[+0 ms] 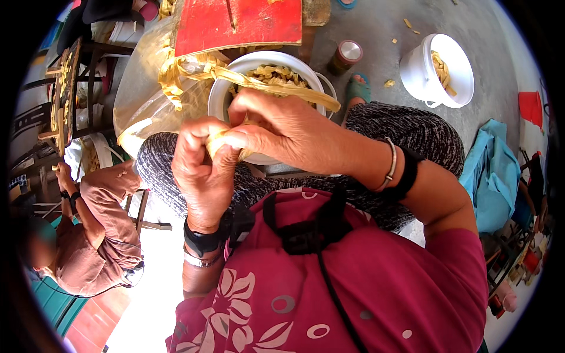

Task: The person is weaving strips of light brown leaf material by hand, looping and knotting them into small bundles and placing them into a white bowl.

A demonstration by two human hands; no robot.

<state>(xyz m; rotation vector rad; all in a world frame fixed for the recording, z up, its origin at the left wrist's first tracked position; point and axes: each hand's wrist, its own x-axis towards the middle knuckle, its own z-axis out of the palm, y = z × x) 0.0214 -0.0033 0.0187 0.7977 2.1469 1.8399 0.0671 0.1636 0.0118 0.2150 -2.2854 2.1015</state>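
Above my lap both hands meet around a small pale-yellow roll (217,145), which looks like folded plant leaf. My left hand (203,170) grips it from the left with curled fingers. Bent over it from the right, my right hand (282,129) presses it with the thumb; its fingertips are partly hidden. Just beyond is a white bucket (219,100) holding crumpled yellow-brown strips. A long yellow strip (276,86) lies across its top, behind my right hand. More yellow strips (170,82) hang at the bucket's left, by a clear plastic bag (138,88).
A red board (238,26) stands beyond the bucket. At the right are a dark lidded jar (346,57), a second white bucket (412,73) with yellow pieces, and a blue cloth (488,176). Another person (97,253) sits at the left beside a wooden bench (66,97).
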